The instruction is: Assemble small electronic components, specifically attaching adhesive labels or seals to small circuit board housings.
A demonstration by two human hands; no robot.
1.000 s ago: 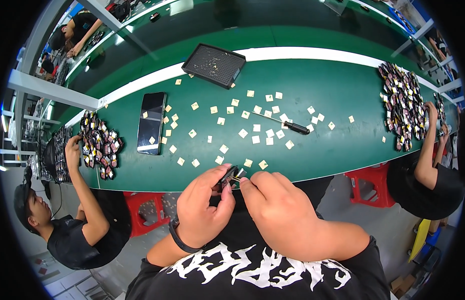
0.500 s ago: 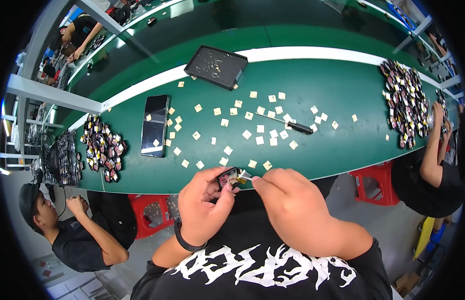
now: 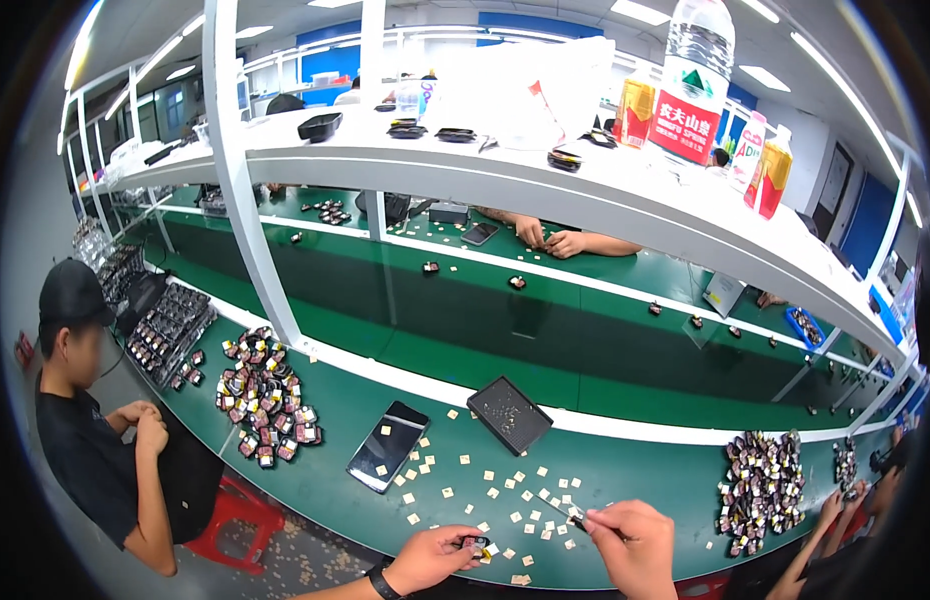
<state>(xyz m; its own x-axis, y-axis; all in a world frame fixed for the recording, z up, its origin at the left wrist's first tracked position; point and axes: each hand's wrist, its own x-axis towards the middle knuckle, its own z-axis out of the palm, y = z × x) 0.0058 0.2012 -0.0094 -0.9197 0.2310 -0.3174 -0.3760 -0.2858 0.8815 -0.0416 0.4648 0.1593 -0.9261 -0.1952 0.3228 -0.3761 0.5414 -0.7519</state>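
Note:
My left hand [image 3: 433,560] is closed around a small black-cased electronic part [image 3: 475,546] with a yellow and white tab, low over the near table edge. To its right, my right hand [image 3: 635,545] has its thumb and fingers pinched on the dark handle of a screwdriver [image 3: 558,506]. The screwdriver's thin metal shaft points away to the left, among the scattered small cream squares [image 3: 493,492]. My fingers hide most of its handle.
A phone [image 3: 389,447] and a black tray [image 3: 510,414] stand on the green table [image 3: 625,460]. Piles of the same parts lie left [image 3: 265,400] and right [image 3: 760,495]. A white shelf [image 3: 545,180] with bottles spans above. Co-workers sit on both sides; another's hands [image 3: 545,238] show beyond.
The view has tilted up, showing the shelf. My right hand has left the part in my left hand, moved right, and taken hold of the screwdriver that lay on the table.

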